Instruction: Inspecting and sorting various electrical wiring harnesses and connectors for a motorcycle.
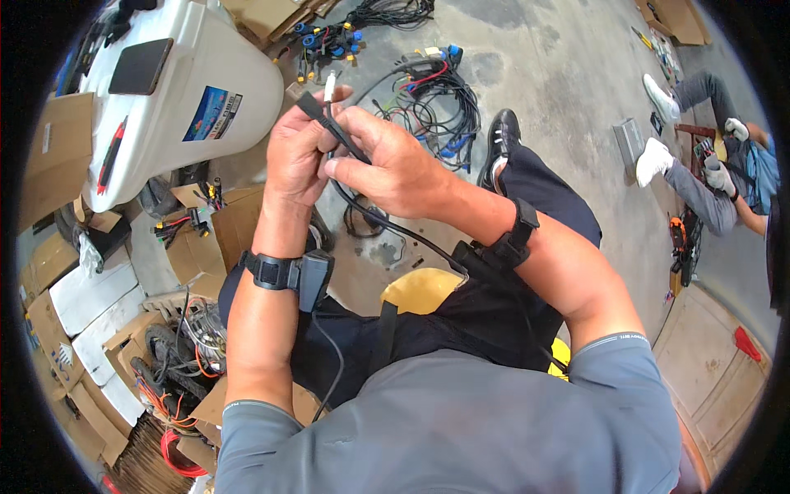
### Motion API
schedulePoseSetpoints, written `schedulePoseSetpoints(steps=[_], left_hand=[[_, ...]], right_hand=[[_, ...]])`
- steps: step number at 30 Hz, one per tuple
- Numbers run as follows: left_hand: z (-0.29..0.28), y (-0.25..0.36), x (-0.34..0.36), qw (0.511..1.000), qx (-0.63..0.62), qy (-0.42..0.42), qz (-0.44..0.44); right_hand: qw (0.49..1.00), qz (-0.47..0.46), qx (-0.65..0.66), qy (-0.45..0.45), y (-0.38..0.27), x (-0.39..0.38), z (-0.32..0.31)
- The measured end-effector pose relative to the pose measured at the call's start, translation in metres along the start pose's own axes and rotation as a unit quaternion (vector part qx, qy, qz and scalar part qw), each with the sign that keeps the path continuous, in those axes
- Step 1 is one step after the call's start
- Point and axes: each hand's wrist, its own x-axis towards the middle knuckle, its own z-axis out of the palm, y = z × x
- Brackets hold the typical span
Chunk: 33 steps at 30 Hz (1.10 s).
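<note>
In front of my chest, both hands are closed around black cables, close together. My left hand (292,160) pinches a black cable (344,138) with a flat dark connector at its upper end. My right hand (399,169) grips the same cable from the other side, thumb pressed against it. A white plug (330,86) sticks up between the fingertips, and which hand holds it is hard to tell. More black cable (411,235) runs below my right hand towards my lap. Each wrist wears a strapped black device (315,280).
At left, a white plastic tub (185,49) carries a phone (141,66) and a red-and-black pen-like tool (113,155). Cable bundles (465,103) lie on the floor ahead. Cardboard boxes (193,255) stand at left. Another person (720,169) sits at right, wearing white gloves.
</note>
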Motion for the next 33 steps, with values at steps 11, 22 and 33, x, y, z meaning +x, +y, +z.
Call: schedulePoseSetpoints(steps=[11, 22, 33], left_hand=[[-0.018, 0.047, -0.007, 0.991, 0.025, 0.091, 0.09], [0.013, 0.01, -0.023, 0.966, 0.243, 0.026, 0.078], [0.031, -0.015, -0.029, 0.932, 0.322, -0.06, 0.156]], right_hand=[[0.996, 0.013, -0.082, 0.045, -0.022, 0.009, -0.034], [0.986, 0.095, 0.061, 0.124, -0.025, 0.015, -0.059], [0.978, 0.129, 0.105, 0.123, -0.008, 0.019, -0.044]])
